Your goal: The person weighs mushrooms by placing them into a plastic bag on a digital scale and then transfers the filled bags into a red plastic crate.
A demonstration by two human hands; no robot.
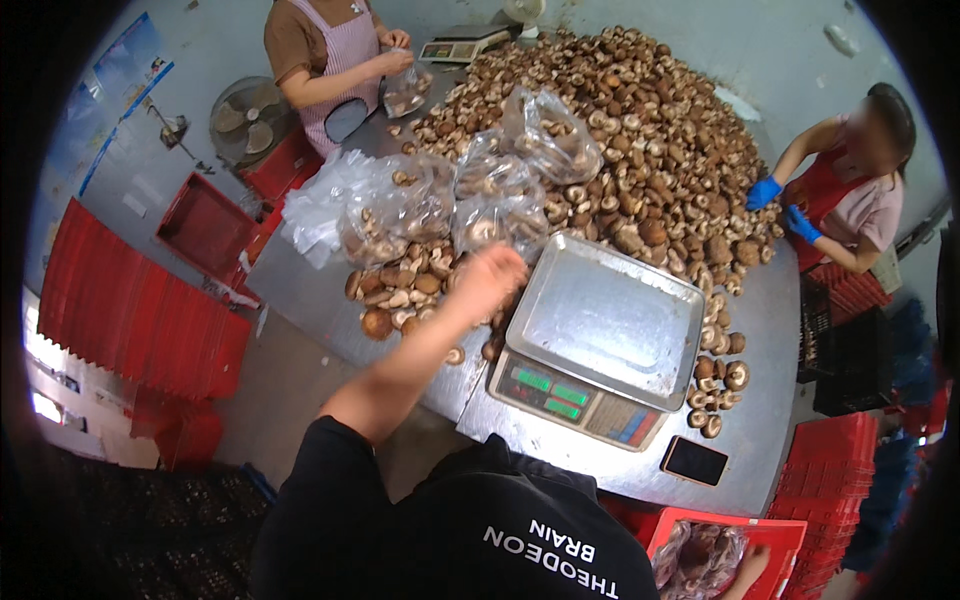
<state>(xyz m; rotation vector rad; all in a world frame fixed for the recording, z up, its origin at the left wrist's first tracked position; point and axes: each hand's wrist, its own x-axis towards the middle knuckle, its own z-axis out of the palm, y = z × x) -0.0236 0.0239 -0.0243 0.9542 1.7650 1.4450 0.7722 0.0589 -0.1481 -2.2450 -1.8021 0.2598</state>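
Note:
My left hand reaches over the table beside the scale's left edge, in front of a clear plastic bag of mushrooms. Blur hides its fingers, so I cannot tell whether it touches the bag. A digital weighing scale stands before me, its metal pan bare and its green displays lit. At the lower right, my right hand is partly in view inside a red plastic crate. It is next to a bagged load of mushrooms; its fingers are mostly hidden.
A large mushroom heap covers the metal table's far side. Filled bags and empty plastic bags lie left. A phone lies near the front edge. Two co-workers stand across, one holding a bag, one wearing blue gloves.

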